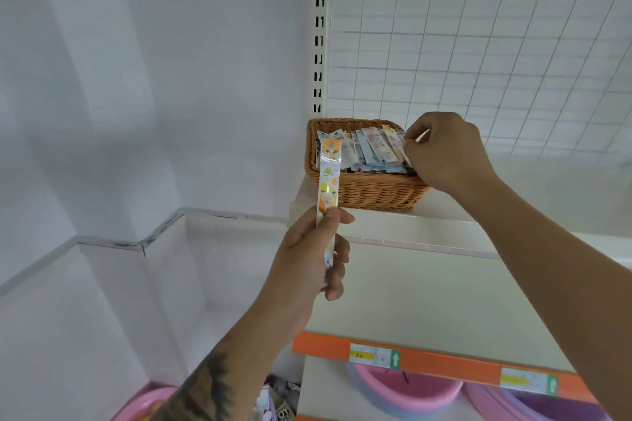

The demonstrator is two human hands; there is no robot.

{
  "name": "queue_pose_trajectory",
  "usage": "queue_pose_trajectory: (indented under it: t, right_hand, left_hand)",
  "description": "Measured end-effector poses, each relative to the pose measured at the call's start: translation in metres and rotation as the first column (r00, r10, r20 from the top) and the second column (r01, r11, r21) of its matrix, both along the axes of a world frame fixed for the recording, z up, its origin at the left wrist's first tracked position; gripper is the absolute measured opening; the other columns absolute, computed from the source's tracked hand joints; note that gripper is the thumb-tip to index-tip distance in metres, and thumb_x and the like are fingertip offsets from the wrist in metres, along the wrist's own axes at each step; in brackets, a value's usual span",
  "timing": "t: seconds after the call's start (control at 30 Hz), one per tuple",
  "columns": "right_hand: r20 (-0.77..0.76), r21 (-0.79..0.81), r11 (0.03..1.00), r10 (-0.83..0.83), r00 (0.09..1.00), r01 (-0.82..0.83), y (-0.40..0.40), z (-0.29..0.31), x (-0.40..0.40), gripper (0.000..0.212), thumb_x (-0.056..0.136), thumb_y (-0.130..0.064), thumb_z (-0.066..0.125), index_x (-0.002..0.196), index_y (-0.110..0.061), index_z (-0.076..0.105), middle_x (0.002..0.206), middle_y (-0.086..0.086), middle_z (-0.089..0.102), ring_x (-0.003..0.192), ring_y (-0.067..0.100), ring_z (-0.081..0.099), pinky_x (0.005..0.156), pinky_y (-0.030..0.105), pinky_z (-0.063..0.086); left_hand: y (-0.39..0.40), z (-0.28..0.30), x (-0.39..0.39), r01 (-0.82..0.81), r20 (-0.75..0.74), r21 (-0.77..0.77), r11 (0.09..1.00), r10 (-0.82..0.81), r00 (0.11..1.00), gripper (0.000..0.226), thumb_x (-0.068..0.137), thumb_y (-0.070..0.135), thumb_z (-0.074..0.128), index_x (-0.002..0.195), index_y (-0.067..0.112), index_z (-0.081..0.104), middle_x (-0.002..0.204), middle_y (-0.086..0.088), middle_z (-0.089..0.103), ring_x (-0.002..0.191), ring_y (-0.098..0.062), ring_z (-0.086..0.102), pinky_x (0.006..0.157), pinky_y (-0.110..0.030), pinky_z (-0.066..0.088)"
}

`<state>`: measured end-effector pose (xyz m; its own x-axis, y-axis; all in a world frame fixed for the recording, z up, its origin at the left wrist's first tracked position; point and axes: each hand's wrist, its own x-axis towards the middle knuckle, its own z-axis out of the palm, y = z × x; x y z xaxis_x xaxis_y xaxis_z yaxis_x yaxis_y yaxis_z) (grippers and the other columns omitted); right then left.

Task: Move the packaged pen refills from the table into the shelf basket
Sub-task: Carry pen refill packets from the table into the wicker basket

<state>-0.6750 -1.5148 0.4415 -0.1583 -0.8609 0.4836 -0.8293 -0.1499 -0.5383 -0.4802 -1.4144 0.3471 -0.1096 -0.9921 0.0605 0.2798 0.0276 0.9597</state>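
The white shelf [427, 229] carries the woven wicker basket [369, 193], which sits just beyond and a little right of the left hand's grip and already holds a leaning row of flat packets [372, 147]. The right hand [444, 154] reaches over the basket's right rim with fingers curled, pinching the edge of the rightmost packets there — it looks to be tidying or parting them, though what exactly sits between the fingertips is too small to tell. The left hand [314, 256] grips the lower part of one packaged pen refill [329, 178], thumb across its front and fingers wrapped behind; the long printed strip stands upright above the grip, its top level with the basket's near-left corner. Judging by its look, the pack is light, thin and glossy — stiff enough lengthwise to stand on its own, but likely to bow or slip if pinched only at an end, so a hold near the middle or lower third seems sound. It bears cartoon figures on orange and yellow; no wording is legible. Below the grip, an orange shelf edge [444, 364] carries price labels [374, 355] with green arrows, the writing unreadable.
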Motion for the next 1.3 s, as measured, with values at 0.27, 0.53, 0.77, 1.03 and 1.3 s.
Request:
queue_pose_trajectory:
  t: [0.27, 0.53, 0.77, 1.03, 1.3]
  right_hand:
    - [0.004, -0.307, 0.932, 0.203, 0.979, -0.192, 0.078, -0.035, 0.008, 0.007, 0.095, -0.018, 0.067, 0.099, -0.023, 0.071, 0.085, -0.012, 0.066, 0.077, -0.007, 0.058, 0.061, 0.004, 0.039]
    - [0.109, -0.374, 0.852, 0.433, 0.895, -0.367, 0.122, -0.11, 0.029, 0.018, 0.093, -0.03, 0.068, 0.108, -0.036, 0.059, 0.08, -0.018, 0.064, 0.075, 0.006, 0.059, 0.061, 0.013, 0.042]
    - [0.162, -0.415, 0.829, 0.473, 0.866, -0.376, 0.122, -0.113, 0.035, 0.035, 0.095, -0.024, 0.069, 0.123, -0.035, 0.051, 0.084, -0.017, 0.069, 0.078, 0.007, 0.062, 0.063, 0.012, 0.044]
    - [0.215, -0.293, 0.904, 0.378, 0.9, -0.31, 0.073, -0.021, 0.028, 0.02, 0.096, -0.018, 0.068, 0.106, -0.035, 0.067, 0.08, -0.012, 0.071, 0.067, 0.004, 0.064, 0.063, 0.017, 0.047]
    - [-0.177, 0.162, 0.977, 0.166, 0.97, -0.137, -0.006, 0.017, 0.036, 0.011, 0.093, -0.016, 0.065, 0.094, -0.025, 0.072, 0.109, -0.001, 0.07, 0.085, 0.016, 0.065, 0.064, 0.025, 0.052]
  left_hand:
    - [-0.004, -0.002, -0.008, -0.028, -0.136, 0.063, 0.998, 0.036, 0.99, 0.04, 0.106, 0.036, 0.042, 0.091, 0.009, 0.068, 0.066, -0.01, 0.047, 0.052, -0.016, 0.031, 0.052, -0.029, 0.022]
    - [0.006, 0.001, -0.036, -0.158, -0.275, -0.023, 0.987, 0.146, 0.95, 0.024, 0.103, 0.01, 0.052, 0.085, 0.011, 0.067, 0.076, -0.008, 0.054, 0.07, -0.019, 0.046, 0.071, -0.037, 0.039]
    - [0.018, 0.003, -0.038, -0.232, -0.132, -0.167, 0.958, 0.211, 0.969, 0.018, 0.104, 0.018, 0.058, 0.098, 0.016, 0.075, 0.099, -0.009, 0.072, 0.089, -0.027, 0.065, 0.077, -0.038, 0.052]
    - [-0.011, -0.049, 0.006, -0.119, 0.503, -0.828, 0.547, 0.821, 0.269, 0.05, 0.102, 0.049, 0.047, 0.14, 0.019, 0.055, 0.146, -0.005, 0.056, 0.14, -0.026, 0.048, 0.113, -0.05, 0.041]
    - [-0.027, -0.089, 0.018, 0.054, 0.68, -0.733, 0.678, 0.733, 0.028, 0.084, 0.098, 0.054, 0.048, 0.166, 0.024, 0.009, 0.174, -0.004, 0.003, 0.16, -0.025, 0.001, 0.126, -0.057, 0.016]
